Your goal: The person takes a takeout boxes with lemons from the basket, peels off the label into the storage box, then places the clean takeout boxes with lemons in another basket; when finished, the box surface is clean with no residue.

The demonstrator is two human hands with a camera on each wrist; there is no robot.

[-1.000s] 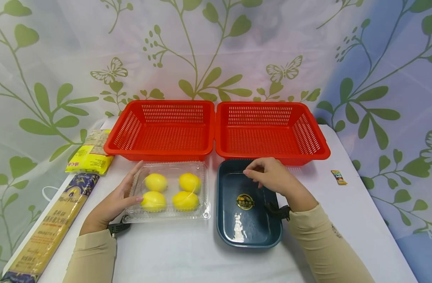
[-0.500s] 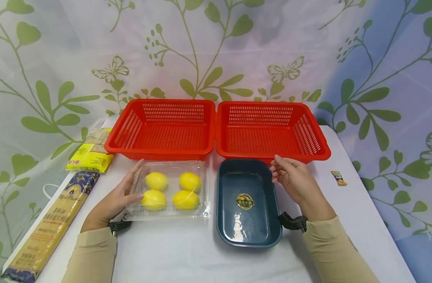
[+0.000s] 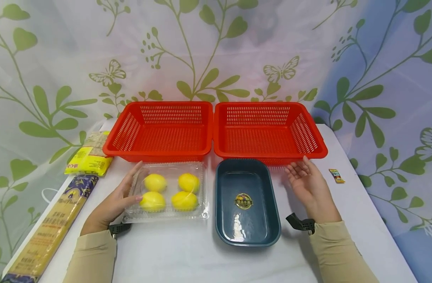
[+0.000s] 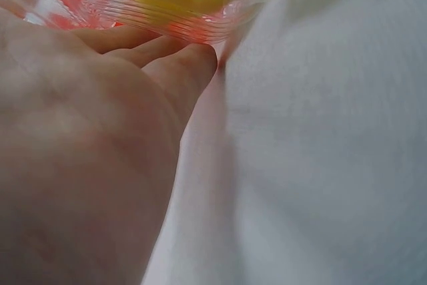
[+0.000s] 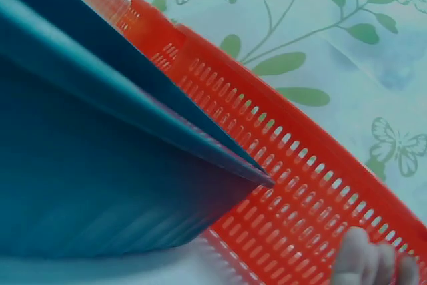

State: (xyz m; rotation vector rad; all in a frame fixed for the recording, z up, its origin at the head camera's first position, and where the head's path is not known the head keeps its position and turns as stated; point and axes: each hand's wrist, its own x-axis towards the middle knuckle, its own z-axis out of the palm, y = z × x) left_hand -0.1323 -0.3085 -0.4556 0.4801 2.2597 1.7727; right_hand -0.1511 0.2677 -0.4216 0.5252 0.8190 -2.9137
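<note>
A clear plastic box (image 3: 168, 216) with several yellow lemons (image 3: 184, 201) in it lies on the white table. My left hand (image 3: 111, 204) rests along the box's left side, its fingers extended against the wall and its thumb over the edge. In the left wrist view the fingertips (image 4: 193, 65) meet the ribbed plastic. To the right of the box stands a dark blue rectangular dish (image 3: 249, 228) with a round gold label on its bottom. My right hand (image 3: 313, 192) is off the dish's right side, palm turned up, fingers loosely bent, holding nothing.
Two red perforated baskets (image 3: 157, 151) (image 3: 272, 153) stand side by side behind the box and dish. A yellow food bag (image 3: 90, 157) and a long pasta packet (image 3: 51, 228) lie at the left edge. A small sachet (image 3: 337, 175) lies at far right.
My right hand has moved from above the dish out to its right and turned palm up. My left hand, the box and the dish have kept their places.
</note>
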